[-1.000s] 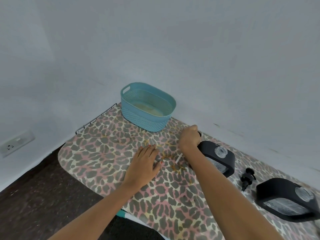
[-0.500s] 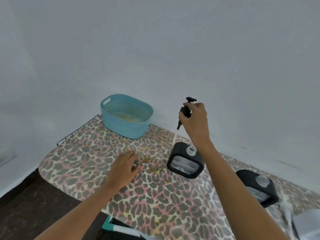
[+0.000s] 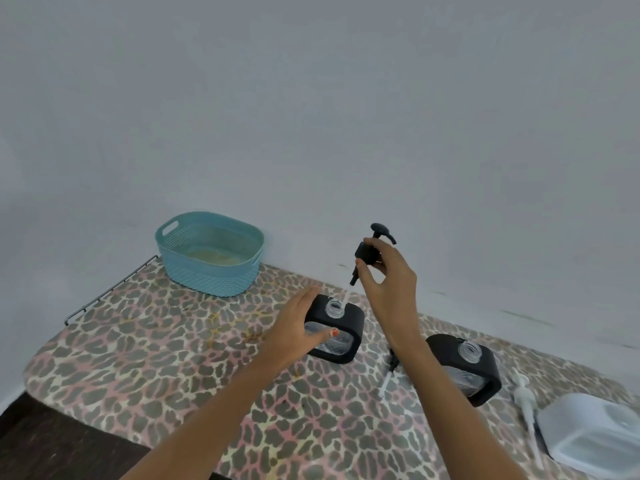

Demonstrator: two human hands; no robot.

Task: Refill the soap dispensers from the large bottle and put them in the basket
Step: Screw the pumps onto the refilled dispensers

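Fig. Pump and open neck. My right hand (image 3: 388, 278) pinches the black pump head (image 3: 367, 252) between thumb and fingertips, held in the air. Its clear dip tube (image 3: 346, 294) hangs with the long axis slanting from 1 o'clock down to 7 o'clock. The tube's tip is at the rim of the open neck (image 3: 335, 308) of the near dispenser (image 3: 337, 336); whether it is inside, I cannot tell. The dispenser stands upright at 7 o'clock from that hand. My left hand (image 3: 298, 327), the nearer one, holds its left end, with the thumb across the clear front and the fingers behind. The next move, I judge, depends on keeping the tube in line with the neck.

A second dispenser (image 3: 464, 368), neck open, stands at 4 o'clock. Further that way are a white pump (image 3: 523, 393) and the large bottle (image 3: 595, 434), both lying down. The basket (image 3: 211, 252) sits at 10 o'clock, well apart.

Everything rests on a leopard-print cover (image 3: 173, 358) with a wire rest (image 3: 110, 292) at its 9 o'clock end. A plain grey wall (image 3: 311, 116) is behind it, and dark floor (image 3: 52, 445) shows at 7 o'clock.
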